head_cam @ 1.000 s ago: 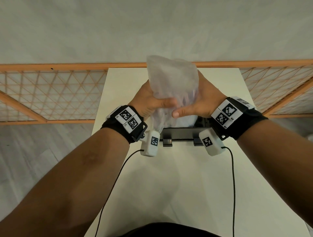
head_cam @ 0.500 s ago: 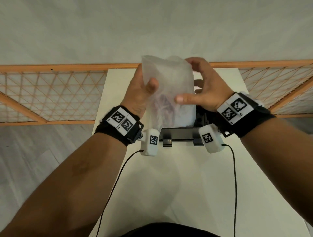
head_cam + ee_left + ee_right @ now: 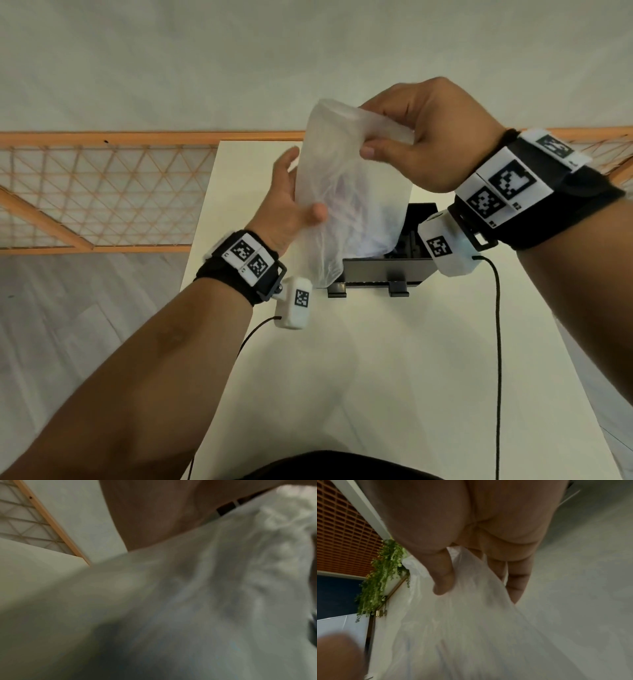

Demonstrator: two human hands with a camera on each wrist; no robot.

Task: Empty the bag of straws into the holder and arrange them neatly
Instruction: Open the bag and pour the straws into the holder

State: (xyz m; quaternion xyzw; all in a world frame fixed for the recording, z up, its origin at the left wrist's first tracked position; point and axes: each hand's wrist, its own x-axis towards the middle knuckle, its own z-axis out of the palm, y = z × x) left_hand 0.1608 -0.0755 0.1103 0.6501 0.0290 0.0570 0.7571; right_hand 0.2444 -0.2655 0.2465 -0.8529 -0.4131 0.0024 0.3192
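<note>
Nearest to us, the pale table point(image 3: 359, 377) lies bare between the forearms, and just beyond sits the black holder point(image 3: 383, 270). Over it hangs the translucent bag point(image 3: 346, 192), upended, its lower end sagging into the holder's left side. The left hand point(image 3: 284, 202) cups the bag's flank, thumb pressed to the near face, fingers behind it. Higher and farther, the right hand point(image 3: 424, 137) pinches the bag's top corner between thumb and fingers; the right wrist view confirms film caught in that pinch.

What's new: the right hand has climbed from the bag's waist to its upper end, pulling the film taut, while the left has slipped from a squeeze at the middle to a looser hold on the side. A second ago both hands bunched the bag low over the holder; now it's stretched tall. That reads as shaking the contents down. Faint pinkish straws point(image 3: 346, 202) show through mid-bag, so the emptying looks unfinished, and arranging hasn't begun.
</note>
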